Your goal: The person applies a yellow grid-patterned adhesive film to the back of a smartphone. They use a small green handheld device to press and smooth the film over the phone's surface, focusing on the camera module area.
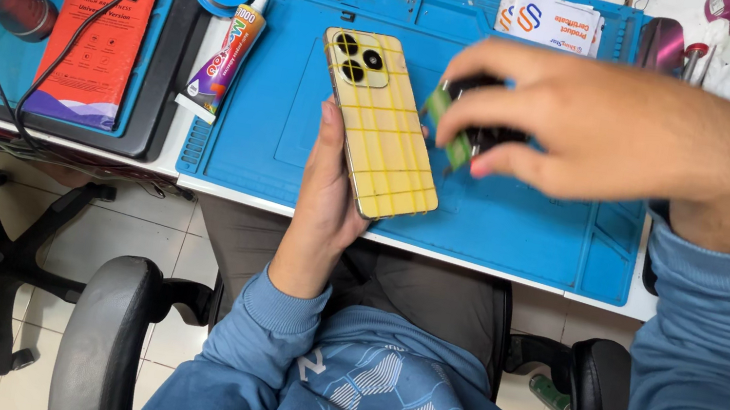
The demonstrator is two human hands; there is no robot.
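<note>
While left hand grips it, phone points away (cameras farthest).

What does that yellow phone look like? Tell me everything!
The phone is gold-yellow and shiny, shown back side up, with thin yellow strips crossing it like a grid. A square camera block with dark lenses sits at its top corner. The left hand holds it tilted above the blue mat; the right hand hovers beside it.

Dark object in right hand — blurred, half-hidden.
</note>
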